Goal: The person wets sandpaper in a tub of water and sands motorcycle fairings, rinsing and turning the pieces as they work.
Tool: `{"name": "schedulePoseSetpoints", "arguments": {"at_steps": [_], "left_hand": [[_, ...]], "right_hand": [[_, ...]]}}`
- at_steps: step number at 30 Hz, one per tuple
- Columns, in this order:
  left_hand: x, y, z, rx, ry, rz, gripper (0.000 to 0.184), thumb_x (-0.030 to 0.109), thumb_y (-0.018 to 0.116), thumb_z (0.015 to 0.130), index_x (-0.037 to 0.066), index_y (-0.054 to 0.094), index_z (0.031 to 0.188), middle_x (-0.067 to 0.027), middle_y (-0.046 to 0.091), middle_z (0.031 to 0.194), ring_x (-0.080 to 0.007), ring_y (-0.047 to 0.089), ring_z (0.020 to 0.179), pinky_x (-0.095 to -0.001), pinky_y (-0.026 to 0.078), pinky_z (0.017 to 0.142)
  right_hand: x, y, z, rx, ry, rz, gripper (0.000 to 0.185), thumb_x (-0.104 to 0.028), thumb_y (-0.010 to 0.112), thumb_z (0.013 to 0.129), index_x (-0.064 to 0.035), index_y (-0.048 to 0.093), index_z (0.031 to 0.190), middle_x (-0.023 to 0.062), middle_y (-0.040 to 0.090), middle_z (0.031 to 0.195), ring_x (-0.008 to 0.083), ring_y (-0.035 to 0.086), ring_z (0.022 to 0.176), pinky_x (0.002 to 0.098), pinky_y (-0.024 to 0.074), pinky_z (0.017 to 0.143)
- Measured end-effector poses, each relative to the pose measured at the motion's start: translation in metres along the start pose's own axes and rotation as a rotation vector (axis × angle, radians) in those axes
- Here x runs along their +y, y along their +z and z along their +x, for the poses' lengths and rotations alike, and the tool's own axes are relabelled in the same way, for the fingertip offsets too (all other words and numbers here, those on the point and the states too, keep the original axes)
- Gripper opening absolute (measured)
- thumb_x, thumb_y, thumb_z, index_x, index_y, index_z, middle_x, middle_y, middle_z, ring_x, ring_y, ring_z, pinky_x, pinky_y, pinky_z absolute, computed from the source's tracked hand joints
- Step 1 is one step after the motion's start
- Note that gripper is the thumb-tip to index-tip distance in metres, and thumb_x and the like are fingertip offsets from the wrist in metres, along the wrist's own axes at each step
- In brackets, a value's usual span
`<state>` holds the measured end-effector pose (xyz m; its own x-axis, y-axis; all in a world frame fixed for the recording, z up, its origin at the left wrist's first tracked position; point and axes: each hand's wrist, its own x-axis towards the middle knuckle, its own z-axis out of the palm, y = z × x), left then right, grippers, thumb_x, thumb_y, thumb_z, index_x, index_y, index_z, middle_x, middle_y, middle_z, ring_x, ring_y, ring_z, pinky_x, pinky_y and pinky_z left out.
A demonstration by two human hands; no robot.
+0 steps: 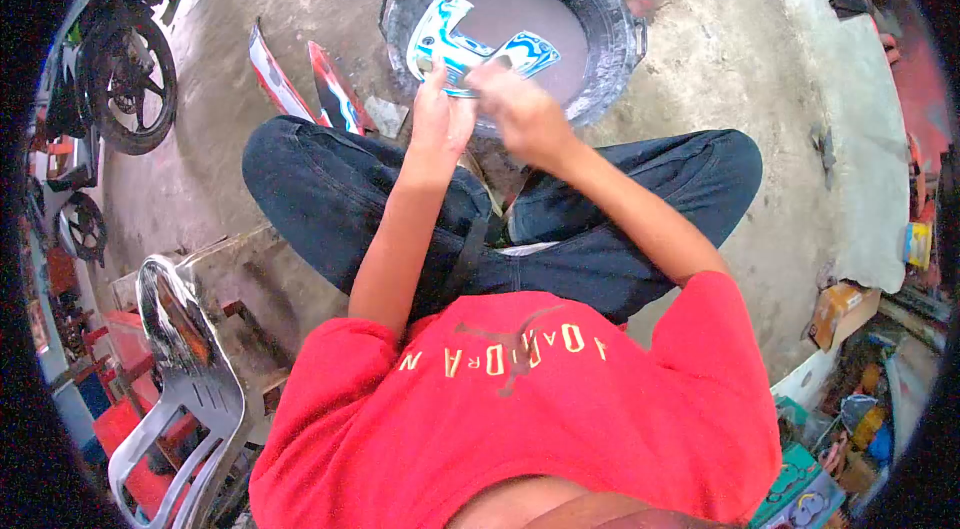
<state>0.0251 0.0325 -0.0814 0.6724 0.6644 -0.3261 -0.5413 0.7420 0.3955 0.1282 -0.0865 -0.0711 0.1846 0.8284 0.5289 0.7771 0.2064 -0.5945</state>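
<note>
A blue, white and black patterned motorcycle body panel [437, 32] is held over the near side of a large black tub [608, 54]. My left hand [441, 117] grips the panel's lower edge, thumb on top. My right hand [522, 111] is closed, with its fingertips against the panel's near middle. That hand is a little blurred, and a small dark patch shows at its fingertips; what it holds is hidden. Murky grey water [530, 14] fills the bottom of the tub.
Two narrow red, white and dark panels [335, 89] lie left of the tub beside a pale flat piece [385, 116]. A motorcycle wheel [128, 77] stands at the left, a plastic chair [190, 379] at lower left. A cardboard box [840, 314] and assorted clutter line the right.
</note>
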Motion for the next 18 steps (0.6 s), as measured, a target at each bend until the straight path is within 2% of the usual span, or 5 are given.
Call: {"name": "schedulePoseSetpoints", "arguments": {"at_steps": [6,9,10,14,18], "left_hand": [[-0.002,0.006,0.003,-0.106,0.069,-0.001,0.039,0.022,0.042,0.105,0.002,0.044,0.139,-0.0155,0.056,0.137,-0.0314,0.051,0.129,-0.0521,0.035,0.114],[-0.001,-0.003,0.004,-0.134,0.022,0.065,0.038,0.026,0.042,0.107,0.003,0.045,0.137,-0.0136,0.057,0.132,-0.0284,0.053,0.126,-0.0501,0.039,0.111],[0.008,-0.007,0.002,-0.104,-0.161,0.049,0.037,0.023,0.043,0.106,0.004,0.046,0.137,-0.0128,0.057,0.132,-0.028,0.052,0.127,-0.0498,0.039,0.11],[-0.002,0.009,-0.002,-0.083,0.024,0.0,0.039,0.02,0.043,0.104,0.002,0.044,0.139,-0.0153,0.054,0.138,-0.0303,0.049,0.131,-0.0511,0.033,0.116],[-0.004,0.002,0.003,-0.045,0.025,0.021,0.039,0.018,0.042,0.104,0.001,0.043,0.14,-0.0165,0.051,0.142,-0.0314,0.047,0.133,-0.0517,0.031,0.117]], "right_hand": [[0.051,-0.008,0.011,0.122,0.152,-0.397,0.038,-0.015,0.06,0.09,-0.0021,0.061,0.126,0.0264,0.061,0.127,0.0401,0.058,0.121,0.0471,0.0456,0.104],[-0.005,-0.01,0.005,-0.043,0.061,-0.119,0.04,-0.014,0.058,0.094,-0.0059,0.059,0.133,0.0266,0.057,0.134,0.0429,0.049,0.131,0.0462,0.0405,0.11],[-0.016,-0.013,0.003,-0.08,-0.048,-0.169,0.036,-0.015,0.058,0.095,-0.0057,0.061,0.13,0.026,0.058,0.133,0.0409,0.052,0.129,0.0448,0.0416,0.109],[0.057,-0.009,0.012,0.112,0.293,-0.191,0.03,-0.015,0.059,0.095,-0.0061,0.064,0.123,0.0213,0.061,0.129,0.0342,0.058,0.123,0.0427,0.0444,0.106],[0.003,-0.018,0.007,-0.002,0.048,-0.141,0.03,-0.018,0.057,0.094,-0.0052,0.065,0.121,0.0202,0.064,0.125,0.0366,0.06,0.118,0.0435,0.0479,0.102]]}}
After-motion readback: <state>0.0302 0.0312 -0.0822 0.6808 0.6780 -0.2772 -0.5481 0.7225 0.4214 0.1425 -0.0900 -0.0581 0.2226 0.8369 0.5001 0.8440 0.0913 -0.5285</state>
